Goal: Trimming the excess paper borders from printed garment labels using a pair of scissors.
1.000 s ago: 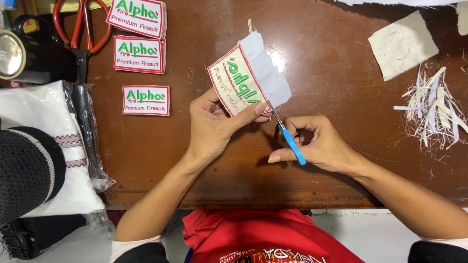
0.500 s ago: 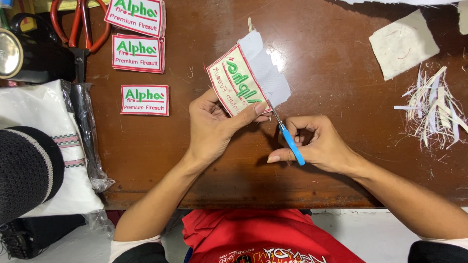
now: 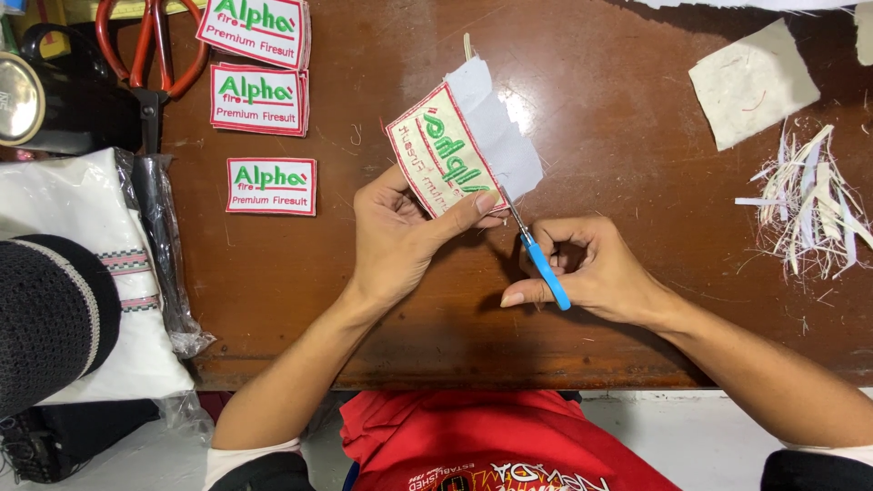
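While it is held tilted above the middle of the brown desk (image 3: 637, 345), an embroidered patch (image 3: 435, 162) with a red border and green lettering, still joined to a strip of white backing fabric (image 3: 498, 132), is pinched at its lower edge between the thumb and fingers of the left hand (image 3: 396, 238). Just to its right, the right hand (image 3: 591, 268) is closed around blue-handled snips (image 3: 543, 268), whose metal tip touches the patch's lower right corner. To the upper left, three finished patches (image 3: 270, 185) lie flat on the desk, beside red-handled scissors (image 3: 150, 55). On the far right sit a pile of white trimmings (image 3: 814, 205) and a loose square of white fabric (image 3: 750, 84). A folded white cloth in clear plastic (image 3: 100, 273) overhangs the left edge.
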